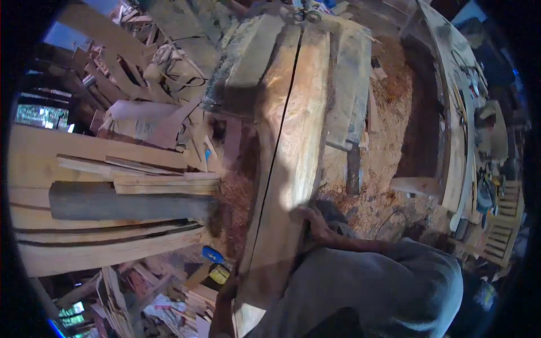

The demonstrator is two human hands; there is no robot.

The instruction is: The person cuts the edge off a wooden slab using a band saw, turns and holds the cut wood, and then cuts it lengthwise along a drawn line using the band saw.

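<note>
A long wooden plank (296,129) with rough, bark-like edges runs from the bottom centre to the top. A dark line runs lengthwise along it. My right hand (310,218) grips the plank's right edge near the middle, its thumb side on top and the other fingers mostly hidden. Lower down, at the left edge, my left hand (226,288) holds the plank, with its fingers in shadow. The plank's far part lies over a worn wooden table (346,84), close to two round metal parts (307,16).
Stacked boards (101,242) lie at the left, with a dark grey beam (129,203) across them. Scrap wood piles fill the upper and lower left. Sawdust (389,107) covers the floor at the right, beside long leaning boards (451,129) and a slatted wooden piece (503,225).
</note>
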